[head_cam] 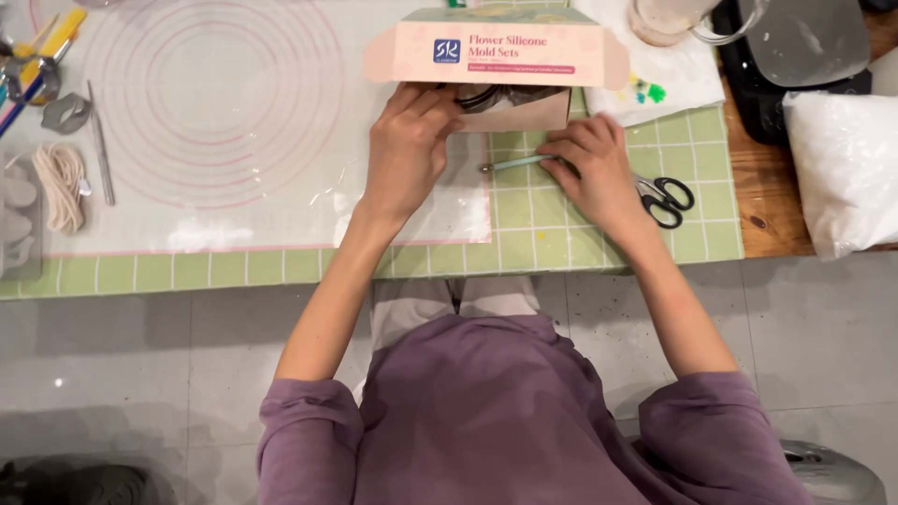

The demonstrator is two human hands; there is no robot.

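Observation:
A pink cardboard box [496, 51] lies open on its side at the top centre, its flap towards me. My left hand [407, 150] reaches into the box's opening, fingers curled on dark contents inside; what they are I cannot tell. My right hand [594, 168] rests on the green checked mat [561, 234] just right of the box and pinches a thin pale-teal tool [514, 164] with a metal tip pointing left. Black-handled scissors [666, 198] lie partly under that hand's wrist side.
A translucent silicone mat [215, 112] with pink rings covers the left. On its left edge lie a coil of cord [61, 182], a metal stick tool [100, 150] and coloured tools [42, 56]. A white bag [842, 168], a glass jug [673, 19] and stained paper towel [655, 79] are at right.

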